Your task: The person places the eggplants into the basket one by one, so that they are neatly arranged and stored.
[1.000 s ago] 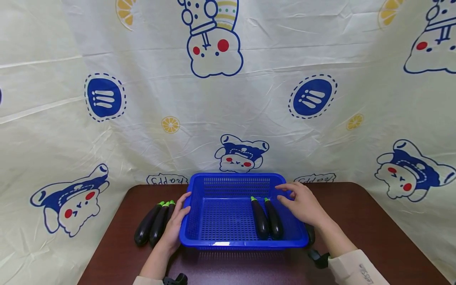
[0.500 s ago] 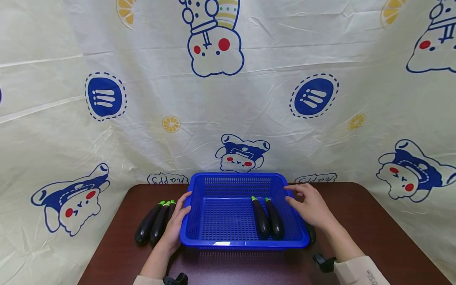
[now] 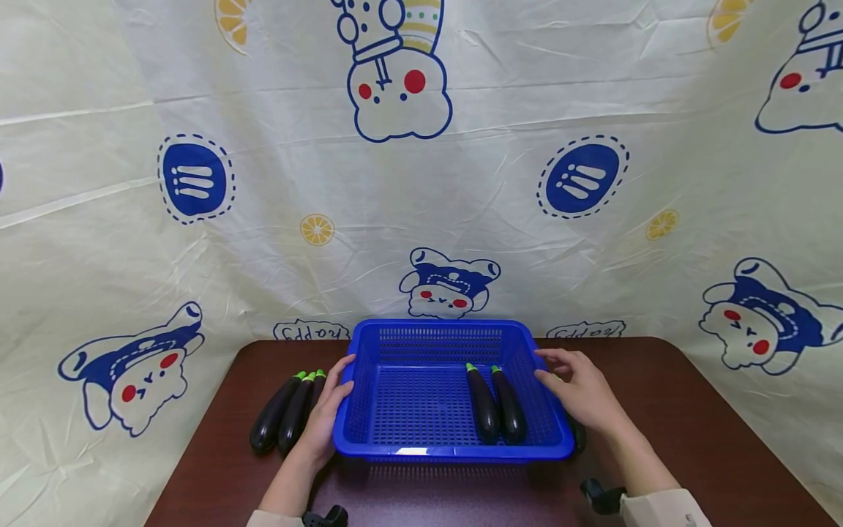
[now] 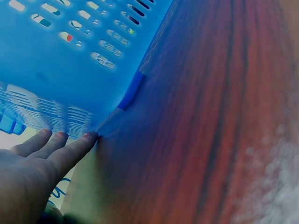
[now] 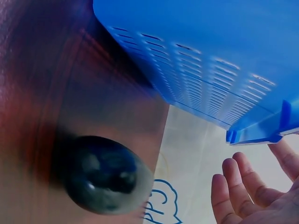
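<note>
Both hands bracketing the blue basket (image 3: 421, 388), mid-loading by the look of it.
Left hand (image 3: 324, 419) flat on its left wall, right hand (image 3: 582, 395) hovering at the right rim, fingers (image 5: 243, 184) relaxed apart; two eggplants (image 3: 495, 404) lie inside, three (image 3: 286, 411) just outside left fingers (image 4: 70, 151). Next likely needs a grip on one of those.

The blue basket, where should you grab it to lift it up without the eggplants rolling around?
Probably best by the rim of its two short sides, one hand each. The blue basket is wide with a flat lip, and the left hand already rests on its left side, the right hand by its right rim. An even lift should keep the two eggplants lying flat.
</note>
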A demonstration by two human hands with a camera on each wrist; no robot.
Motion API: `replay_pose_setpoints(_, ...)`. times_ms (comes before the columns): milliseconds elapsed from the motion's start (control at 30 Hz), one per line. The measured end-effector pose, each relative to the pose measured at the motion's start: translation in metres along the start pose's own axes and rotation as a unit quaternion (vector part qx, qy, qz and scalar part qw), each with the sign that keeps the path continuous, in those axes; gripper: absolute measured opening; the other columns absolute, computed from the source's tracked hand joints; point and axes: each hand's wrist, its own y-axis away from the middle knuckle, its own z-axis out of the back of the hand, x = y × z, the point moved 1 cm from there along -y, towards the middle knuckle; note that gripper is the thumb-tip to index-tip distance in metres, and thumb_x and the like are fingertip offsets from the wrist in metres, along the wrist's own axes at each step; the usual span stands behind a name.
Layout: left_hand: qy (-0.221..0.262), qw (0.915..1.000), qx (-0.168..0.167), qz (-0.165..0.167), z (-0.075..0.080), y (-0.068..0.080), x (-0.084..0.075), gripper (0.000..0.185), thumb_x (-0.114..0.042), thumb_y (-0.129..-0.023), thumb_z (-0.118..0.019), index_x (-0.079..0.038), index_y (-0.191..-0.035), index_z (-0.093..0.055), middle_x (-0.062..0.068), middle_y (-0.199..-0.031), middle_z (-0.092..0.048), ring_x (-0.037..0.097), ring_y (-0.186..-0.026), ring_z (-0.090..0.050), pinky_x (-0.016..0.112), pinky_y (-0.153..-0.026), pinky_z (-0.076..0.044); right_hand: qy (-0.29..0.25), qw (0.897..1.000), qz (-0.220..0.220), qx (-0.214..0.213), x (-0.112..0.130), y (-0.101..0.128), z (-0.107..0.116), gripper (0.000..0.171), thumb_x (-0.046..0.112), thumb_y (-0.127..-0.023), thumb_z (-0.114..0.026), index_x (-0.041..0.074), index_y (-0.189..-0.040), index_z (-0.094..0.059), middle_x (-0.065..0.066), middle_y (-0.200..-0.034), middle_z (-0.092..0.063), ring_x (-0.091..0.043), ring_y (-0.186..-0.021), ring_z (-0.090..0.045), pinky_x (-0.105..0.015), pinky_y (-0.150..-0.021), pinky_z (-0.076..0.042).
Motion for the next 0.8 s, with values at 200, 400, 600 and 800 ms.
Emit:
replay_pose_setpoints(200,-0.003,1.0,-0.001,0.002,0.001,0.0,0.001,0.051,-0.033,-0.112,-0.036,-0.033,-0.161,-0.023,0.011,-0.169,-0.021,0.045,-0.146,-0.035,0.042,-0.104,-0.046,-0.027,1.0,-0.014,-0.001,-0.005,0.004,-0.005,0.044,0.03,-0.101,-0.067,0.011,-0.141,-0.062,-0.022,-0.131,-0.061,-0.043,-0.118,-0.065,-0.058,-0.093,-0.054)
replay_pose_setpoints(400,-0.003,1.0,0.003,-0.001,0.001,0.0,0.001,0.051,-0.034,-0.112,-0.036,-0.033,-0.161,-0.023,0.011,-0.17,-0.02,0.045,-0.146,-0.034,0.042,-0.105,-0.045,-0.063,0.998,-0.026,0.001,-0.006,0.008,-0.007,0.045,0.029,-0.102,-0.066,0.009,-0.142,-0.06,-0.025,-0.134,-0.058,-0.046,-0.119,-0.063,-0.055,-0.088,-0.058)
replay_pose_setpoints(600,-0.005,1.0,-0.001,-0.001,0.001,0.0,0.001,0.051,-0.034,-0.112,-0.037,-0.033,-0.161,-0.023,0.011,-0.17,-0.02,0.044,-0.146,-0.034,0.042,-0.105,-0.045,-0.081,0.996,-0.043,0.009,-0.01,0.008,-0.007,0.048,0.032,-0.103,-0.065,0.01,-0.145,-0.058,-0.026,-0.138,-0.056,-0.045,-0.121,-0.063,-0.051,-0.084,-0.061)
replay_pose_setpoints(800,-0.001,1.0,-0.001,0.002,0.002,0.0,0.001,0.052,-0.035,-0.112,-0.037,-0.034,-0.161,-0.023,0.011,-0.169,-0.021,0.044,-0.144,-0.036,0.04,-0.103,-0.046,-0.113,0.992,-0.054,0.014,-0.017,0.01,-0.008,0.048,0.032,-0.104,-0.063,0.009,-0.146,-0.056,-0.026,-0.141,-0.059,-0.041,-0.118,-0.065,-0.036,-0.077,-0.061)
